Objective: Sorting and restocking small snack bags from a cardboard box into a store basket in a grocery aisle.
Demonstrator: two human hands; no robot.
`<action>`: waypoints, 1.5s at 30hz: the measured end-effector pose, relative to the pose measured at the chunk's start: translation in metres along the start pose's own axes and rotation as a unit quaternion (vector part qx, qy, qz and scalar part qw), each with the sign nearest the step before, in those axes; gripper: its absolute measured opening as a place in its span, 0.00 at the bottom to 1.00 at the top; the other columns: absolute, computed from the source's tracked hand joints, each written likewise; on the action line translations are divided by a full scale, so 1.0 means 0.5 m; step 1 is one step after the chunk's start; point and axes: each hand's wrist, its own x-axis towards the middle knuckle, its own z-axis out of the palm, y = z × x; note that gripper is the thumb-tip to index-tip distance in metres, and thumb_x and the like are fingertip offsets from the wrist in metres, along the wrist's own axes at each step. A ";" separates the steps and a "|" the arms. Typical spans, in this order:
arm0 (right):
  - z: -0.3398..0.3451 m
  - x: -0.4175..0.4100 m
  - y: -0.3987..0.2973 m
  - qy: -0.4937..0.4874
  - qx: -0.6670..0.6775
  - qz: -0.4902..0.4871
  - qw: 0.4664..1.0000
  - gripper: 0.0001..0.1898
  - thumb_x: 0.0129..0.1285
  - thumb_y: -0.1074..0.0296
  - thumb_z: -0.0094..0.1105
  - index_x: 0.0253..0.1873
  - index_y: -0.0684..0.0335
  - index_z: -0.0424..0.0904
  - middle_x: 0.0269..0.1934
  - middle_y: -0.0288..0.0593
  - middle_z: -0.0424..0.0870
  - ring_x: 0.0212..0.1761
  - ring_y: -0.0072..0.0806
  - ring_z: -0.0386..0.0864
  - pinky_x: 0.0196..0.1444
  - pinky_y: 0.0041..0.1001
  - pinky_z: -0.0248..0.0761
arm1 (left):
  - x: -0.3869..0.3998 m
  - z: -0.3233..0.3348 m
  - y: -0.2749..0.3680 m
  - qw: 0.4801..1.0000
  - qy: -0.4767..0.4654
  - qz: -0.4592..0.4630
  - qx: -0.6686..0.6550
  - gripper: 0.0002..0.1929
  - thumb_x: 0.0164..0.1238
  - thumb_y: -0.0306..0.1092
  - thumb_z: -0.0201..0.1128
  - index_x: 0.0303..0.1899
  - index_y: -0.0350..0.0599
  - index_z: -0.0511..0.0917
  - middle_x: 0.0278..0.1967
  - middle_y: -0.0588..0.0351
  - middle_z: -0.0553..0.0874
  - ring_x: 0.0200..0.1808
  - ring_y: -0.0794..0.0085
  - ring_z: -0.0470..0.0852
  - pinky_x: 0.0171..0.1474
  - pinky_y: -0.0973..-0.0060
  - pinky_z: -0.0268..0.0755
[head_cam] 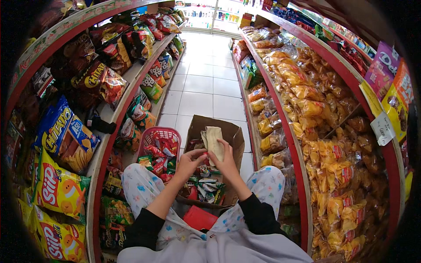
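My right hand [224, 158] grips a folded cream cloth [213, 136] above an open cardboard box [236, 138]. My left hand [192, 161] is beside it, thumb and index finger pinched on a small red item [206, 153], too small to make out. Both hands are close together over the box. Inside the box lie many small snack packets [207, 189], partly hidden by my hands and wrists. Left of the box stands a pink plastic basket [179, 133] that holds red and green packets [161, 148].
Shelves of bagged chips [70, 134] rise close on my left. On the right, a red-edged shelf [292, 141] bears clear bags of yellow snacks [329, 164]. A red object [200, 217] sits between my legs. White floor tiles [200, 82] run ahead to a lit display [200, 14].
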 end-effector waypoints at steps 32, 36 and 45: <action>0.019 -0.012 -0.030 -0.082 0.380 0.131 0.912 0.34 0.54 0.67 0.63 0.62 0.57 0.51 0.54 0.43 0.66 0.55 0.30 0.68 0.53 0.29 0.66 | -0.003 -0.024 -0.011 0.984 0.074 0.120 -0.107 0.18 0.63 0.30 0.58 0.52 0.38 0.65 0.38 0.57 0.75 0.38 0.76 0.76 0.44 0.80 0.72; 0.002 -0.024 -0.030 -0.102 0.366 0.094 0.920 0.37 0.50 0.67 0.66 0.62 0.60 0.51 0.56 0.42 0.65 0.57 0.29 0.66 0.59 0.29 0.60 | 0.020 -0.027 -0.052 0.990 0.090 0.104 0.038 0.27 0.60 0.40 0.62 0.56 0.37 0.62 0.41 0.55 0.75 0.41 0.74 0.76 0.45 0.78 0.70; -0.040 -0.019 -0.019 -0.105 0.213 0.015 0.971 0.42 0.52 0.59 0.66 0.66 0.63 0.47 0.56 0.49 0.66 0.57 0.34 0.68 0.58 0.30 0.61 | 0.007 0.000 -0.011 0.998 -0.025 -0.056 0.009 0.32 0.57 0.44 0.64 0.58 0.36 0.62 0.46 0.52 0.78 0.49 0.75 0.75 0.51 0.77 0.68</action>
